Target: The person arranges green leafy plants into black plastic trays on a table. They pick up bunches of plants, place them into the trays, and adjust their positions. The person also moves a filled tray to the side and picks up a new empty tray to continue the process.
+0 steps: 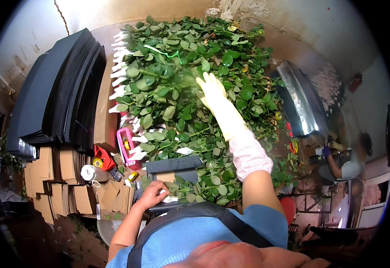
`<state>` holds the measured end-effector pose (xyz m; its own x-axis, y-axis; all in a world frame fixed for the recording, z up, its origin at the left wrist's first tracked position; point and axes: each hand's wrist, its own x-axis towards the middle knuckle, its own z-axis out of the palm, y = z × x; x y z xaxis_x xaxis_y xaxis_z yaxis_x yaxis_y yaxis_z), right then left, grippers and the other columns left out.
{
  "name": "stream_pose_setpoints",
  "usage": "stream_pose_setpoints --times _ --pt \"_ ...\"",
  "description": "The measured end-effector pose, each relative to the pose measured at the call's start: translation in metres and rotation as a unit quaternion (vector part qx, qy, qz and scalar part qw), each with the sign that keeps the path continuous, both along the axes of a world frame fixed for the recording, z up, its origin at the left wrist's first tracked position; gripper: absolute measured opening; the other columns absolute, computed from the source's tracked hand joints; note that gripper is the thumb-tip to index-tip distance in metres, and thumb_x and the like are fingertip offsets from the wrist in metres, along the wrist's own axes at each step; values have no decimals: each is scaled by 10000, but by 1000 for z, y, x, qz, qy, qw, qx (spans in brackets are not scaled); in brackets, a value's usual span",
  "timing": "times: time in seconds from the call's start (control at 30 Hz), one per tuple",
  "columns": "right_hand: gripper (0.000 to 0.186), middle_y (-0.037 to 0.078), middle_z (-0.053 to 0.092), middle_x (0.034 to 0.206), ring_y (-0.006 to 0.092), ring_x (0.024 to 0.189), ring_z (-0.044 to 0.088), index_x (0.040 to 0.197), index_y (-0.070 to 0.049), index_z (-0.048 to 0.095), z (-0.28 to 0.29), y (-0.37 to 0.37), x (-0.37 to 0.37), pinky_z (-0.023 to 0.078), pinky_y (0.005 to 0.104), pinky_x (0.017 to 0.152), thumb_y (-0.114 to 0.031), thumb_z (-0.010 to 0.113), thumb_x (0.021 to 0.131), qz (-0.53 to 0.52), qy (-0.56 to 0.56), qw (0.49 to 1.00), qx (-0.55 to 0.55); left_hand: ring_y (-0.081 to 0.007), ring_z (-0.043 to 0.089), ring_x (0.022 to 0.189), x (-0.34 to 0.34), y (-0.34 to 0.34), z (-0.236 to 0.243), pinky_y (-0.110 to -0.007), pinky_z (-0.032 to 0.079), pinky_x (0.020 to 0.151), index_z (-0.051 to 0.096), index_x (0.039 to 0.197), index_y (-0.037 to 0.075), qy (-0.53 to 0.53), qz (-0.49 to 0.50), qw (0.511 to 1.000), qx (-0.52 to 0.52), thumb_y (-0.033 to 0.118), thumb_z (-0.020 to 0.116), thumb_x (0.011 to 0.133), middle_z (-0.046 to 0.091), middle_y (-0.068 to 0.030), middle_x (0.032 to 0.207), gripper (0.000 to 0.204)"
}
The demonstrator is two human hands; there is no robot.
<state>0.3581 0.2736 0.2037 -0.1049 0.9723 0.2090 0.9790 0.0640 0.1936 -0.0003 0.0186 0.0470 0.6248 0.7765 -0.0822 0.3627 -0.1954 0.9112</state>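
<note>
A long pale yellow rubber glove covers my right hand (213, 91), which reaches far over the pile of leafy green stems (248, 92). Its fingers are stretched and apart, close to some blurred leaves. My bare left hand (152, 195) is near my body with curled fingers, at the near edge of a dark grey cardboard box (173, 165). A white-wrapped flower head (171, 199) lies at its fingertips; whether the fingers grip it is hidden. More white-wrapped heads (119, 73) line the left end of the pile.
Tall stacks of black cardboard sheets (54, 85) stand at left, above brown cardboard pieces (70, 198). Nearby are a pink tape dispenser (126, 147), a red object (104, 157) and a white string spool (88, 173). Silvery film (300, 100) lies right; beyond, another person (351, 165) works.
</note>
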Motion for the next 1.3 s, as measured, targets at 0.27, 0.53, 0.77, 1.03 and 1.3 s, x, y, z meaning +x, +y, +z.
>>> stream_pose_setpoints --times 0.27,0.53,0.77,1.03,1.3 --pt "351 73 582 1405 265 1269 594 1292 -126 621 -76 -122 -15 572 402 928 -144 566 946 -55 9 955 -292 -334 577 933 -1 -1 2 -409 458 833 633 941 60 -1 3 1000 18 174 748 870 620 -110 928 177" --pt "383 107 652 1312 295 1110 675 1366 -164 592 59 -107 -42 547 419 952 -241 535 995 35 241 950 -194 -332 587 957 -5 -4 0 -406 461 853 635 942 68 -13 6 1000 17 172 747 870 632 -106 951 170" --pt "563 154 602 1292 284 1208 549 1435 -127 503 -14 6 -31 435 412 1059 -226 684 911 66 -47 995 64 -336 599 986 -2 2 3 -411 462 881 630 936 63 -16 -7 999 44 189 747 865 638 -114 969 185" --pt "341 170 602 1382 310 1121 675 1279 -192 658 -113 -119 -48 545 378 982 -221 581 948 23 39 964 -264 -324 603 1014 -4 -5 -6 -417 457 908 635 949 72 -12 12 999 31 194 737 870 651 -107 992 177" --pt "397 123 618 1351 305 1184 633 1315 -159 630 -18 -120 -29 546 383 970 -201 665 921 148 186 962 -136 -325 583 941 -4 -3 -6 -408 475 832 631 935 47 -37 4 996 77 159 753 863 617 -121 943 181"
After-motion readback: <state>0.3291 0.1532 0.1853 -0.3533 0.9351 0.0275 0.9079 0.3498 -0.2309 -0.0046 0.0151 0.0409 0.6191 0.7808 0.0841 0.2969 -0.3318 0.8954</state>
